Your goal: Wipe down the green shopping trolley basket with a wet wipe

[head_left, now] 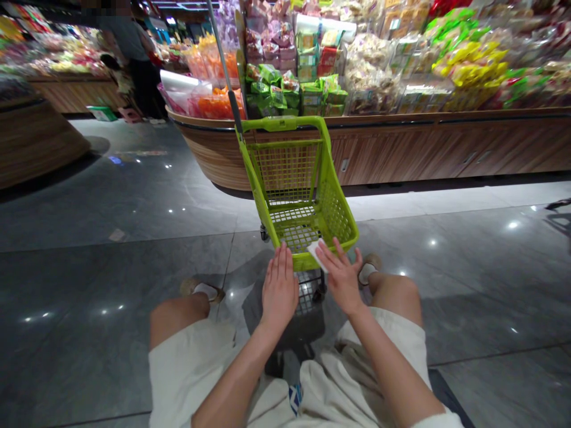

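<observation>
A lime-green plastic shopping cart [336, 208] stands between my spread knees, and its basket holds nothing that I can see. My left hand [281, 285] lies flat at the near rim, fingers straight and close together, with its fingertips on the rim. At the right part of that same rim, my right hand [342, 276] presses a folded white tissue or cloth [318, 254] under its fingers. The thumb and some fingers of this hand are spread. The palms of both hands are hidden.
Behind the cart runs a wood-panelled counter [401, 148] stacked with packaged snacks [272, 92]. A grey pole [225, 65] rises at the cart's far left corner. People [134, 65] stand at the far left near a green tub [102, 113]. Grey tiles [111, 238] cover the floor.
</observation>
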Tool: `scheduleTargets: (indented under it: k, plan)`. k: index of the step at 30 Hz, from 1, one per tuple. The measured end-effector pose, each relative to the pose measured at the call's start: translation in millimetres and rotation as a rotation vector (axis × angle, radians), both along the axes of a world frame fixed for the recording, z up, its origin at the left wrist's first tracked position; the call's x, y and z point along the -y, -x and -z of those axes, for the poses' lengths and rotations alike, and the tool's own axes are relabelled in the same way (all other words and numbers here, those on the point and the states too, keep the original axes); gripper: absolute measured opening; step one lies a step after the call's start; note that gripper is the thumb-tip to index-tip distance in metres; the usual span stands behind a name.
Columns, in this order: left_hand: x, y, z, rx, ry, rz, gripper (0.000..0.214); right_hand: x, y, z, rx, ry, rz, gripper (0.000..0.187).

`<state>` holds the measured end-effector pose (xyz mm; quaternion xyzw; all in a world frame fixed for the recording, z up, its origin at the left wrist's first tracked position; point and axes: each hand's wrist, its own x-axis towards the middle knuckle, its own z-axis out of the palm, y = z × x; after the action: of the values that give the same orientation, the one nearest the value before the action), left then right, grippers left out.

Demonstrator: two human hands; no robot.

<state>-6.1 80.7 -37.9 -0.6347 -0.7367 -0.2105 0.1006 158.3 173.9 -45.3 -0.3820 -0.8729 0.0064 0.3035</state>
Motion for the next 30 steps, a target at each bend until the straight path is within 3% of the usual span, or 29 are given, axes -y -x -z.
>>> scheduleTargets:
  k: [3, 5, 7, 10, 12, 16, 20, 22, 24, 26, 30]
  plan:
    - [-1.0, -2.7, -3.1, 0.013, 0.000, 0.002, 0.080, -27.6, -31.8, 6.5, -0.097, 0.017, 0.236, 0.078]
    - [-3.3, -8.3, -3.7, 0.028, -0.002, -0.006, 0.081, -27.8, -26.3, 7.1, -0.153, 0.045, 0.329, 0.075]
    - [-6.0, -14.4, -2.7, 0.044, -0.014, -0.023, 0.082, -12.4, -1.3, 4.3, -0.168, 0.079, 0.295, 0.073]
    - [-8.4, -18.1, 0.7, 0.046, -0.031, -0.029, 0.082, 21.6, 43.4, -2.7, -0.093, 0.099, 0.042, 0.072]
    - [-7.9, -15.2, 2.2, 0.031, -0.029, -0.019, 0.082, 35.2, 56.5, -6.4, -0.048, 0.095, -0.054, 0.072]
    - [-4.0, -5.0, 0.7, 0.012, -0.014, 0.010, 0.078, 19.2, 24.5, -5.0, 0.030, 0.033, -0.067, 0.072]
    - [-3.3, -4.1, -2.6, 0.009, -0.014, 0.014, 0.077, -21.7, -28.3, 3.1, -0.025, 0.052, 0.158, 0.076]
    - [-4.7, -8.1, -2.9, 0.010, -0.004, 0.008, 0.078, -30.9, -34.4, 5.4, -0.095, 0.083, 0.286, 0.075]
    - [-6.3, -12.8, -2.1, 0.013, 0.004, 0.001, 0.078, -25.7, -21.0, 5.6, -0.153, 0.093, 0.339, 0.073]
    - [-7.6, -16.1, -0.6, 0.024, 0.002, -0.008, 0.080, -8.4, 5.8, 3.8, -0.167, 0.091, 0.269, 0.073]
    - [-8.2, -13.6, 2.0, 0.022, -0.003, -0.009, 0.080, 26.4, 48.8, -2.8, -0.087, 0.075, -0.028, 0.071]
